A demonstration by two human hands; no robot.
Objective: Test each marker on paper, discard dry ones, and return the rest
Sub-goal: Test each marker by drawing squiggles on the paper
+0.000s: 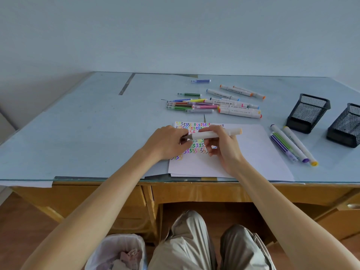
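Near the middle of the frame both hands meet over a sheet of white paper (253, 152) whose left part is covered in rows of coloured zigzag test marks. The right hand (222, 147) has its thumb and fingers curled round the barrel of a fat white marker (214, 133), which lies roughly level with its pale orange end pointing right. The left hand (168, 143) pinches the dark grey cap (186, 137) at the marker's left end; whether the cap is seated or partly off cannot be told. Above the paper, at upper centre, a loose heap of markers (212, 105) lies on the blue-grey desk top (87, 133), thin striped ones to the left and thick white ones to the right. Just right of the paper four more markers (292, 145) lie side by side on a slant. At the right edge stand two black mesh pen holders (308, 112). At the bottom left, beside the person's knees, sits a bin lined with a white bag (116, 252).
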